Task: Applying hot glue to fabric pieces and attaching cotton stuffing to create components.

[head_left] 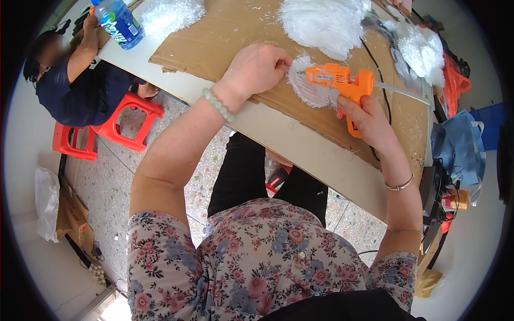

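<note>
My right hand (370, 120) is wrapped around the handle of an orange glue gun (353, 85), and a pale glue stick (401, 92) juts from its back end. The gun's nozzle points left, over a white ribbed, fluffy-edged piece (313, 95) lying on brown cardboard. At the left edge of that piece, my left hand (259, 67) has its fingers closed in a pinch. The fingertips seem to hold the edge, though the exact grip is partly hidden by the hand.
Cardboard (225, 32) covers much of the table, with a white fluffy pile (324, 24) at the back and a black cord (384, 88) at right. A blue bottle (119, 24) stands far left, near another person (80, 80) and red stools (131, 123). Blue bags (460, 142) hang right.
</note>
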Demonstrator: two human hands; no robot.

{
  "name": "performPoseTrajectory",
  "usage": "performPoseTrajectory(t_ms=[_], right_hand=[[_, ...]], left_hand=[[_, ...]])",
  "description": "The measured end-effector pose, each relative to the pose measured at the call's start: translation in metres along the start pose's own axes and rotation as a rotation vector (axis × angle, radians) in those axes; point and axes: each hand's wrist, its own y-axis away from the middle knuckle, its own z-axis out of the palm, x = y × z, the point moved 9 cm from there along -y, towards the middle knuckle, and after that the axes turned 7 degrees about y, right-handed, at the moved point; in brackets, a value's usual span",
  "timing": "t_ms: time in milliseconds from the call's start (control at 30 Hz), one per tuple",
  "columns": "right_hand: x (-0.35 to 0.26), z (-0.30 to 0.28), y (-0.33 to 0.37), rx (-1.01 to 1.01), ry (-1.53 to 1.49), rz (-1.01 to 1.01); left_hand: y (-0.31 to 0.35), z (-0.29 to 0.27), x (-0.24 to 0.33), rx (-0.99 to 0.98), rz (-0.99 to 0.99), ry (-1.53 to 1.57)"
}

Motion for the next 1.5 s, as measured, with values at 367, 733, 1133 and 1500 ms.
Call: performPoseTrajectory(t_ms=[367, 733, 1133, 1500], right_hand=[[0.001, 0.000, 0.010, -0.072, 0.026, 0.042], [0.025, -0.023, 0.022, 0.106, -0.614, 0.039], [0.031, -0.025, 0.014, 0.123, -0.939, -0.108], [0.036, -0.024, 0.013, 0.161, -0.969, -0.070]], left_hand=[[-0.001, 0.001, -0.001, 0.033, 0.036, -0.026], [-0.018, 0.000, 0.002, 0.058, 0.063, -0.080], [-0.031, 0.018, 0.009, -0.091, 0.046, 0.173], [-0.039, 0.009, 0.004, -0.064, -0.095, 0.268]])
